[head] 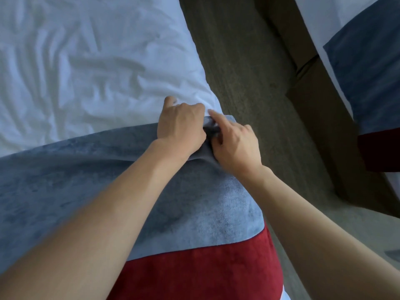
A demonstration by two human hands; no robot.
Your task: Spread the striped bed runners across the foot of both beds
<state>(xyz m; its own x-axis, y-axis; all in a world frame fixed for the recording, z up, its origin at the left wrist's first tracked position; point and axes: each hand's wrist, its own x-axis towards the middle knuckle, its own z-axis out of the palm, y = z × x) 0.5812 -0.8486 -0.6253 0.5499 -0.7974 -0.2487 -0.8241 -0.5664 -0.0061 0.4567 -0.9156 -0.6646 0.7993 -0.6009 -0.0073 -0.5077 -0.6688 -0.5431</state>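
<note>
blue plush was pinched by the left hand (180, 124) and right hand (237, 146), both closed on the near runner (91, 169) corner at the bed (86, 61) edge. uneven pull risked skewed stripes.

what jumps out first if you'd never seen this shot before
Two bare hands meet mid-frame at the bed's edge: the left hand and right hand pinch the corner of a blue and red striped runner over a wrinkled white sheet. A second runner already lies on the other bed, upper right.
</note>
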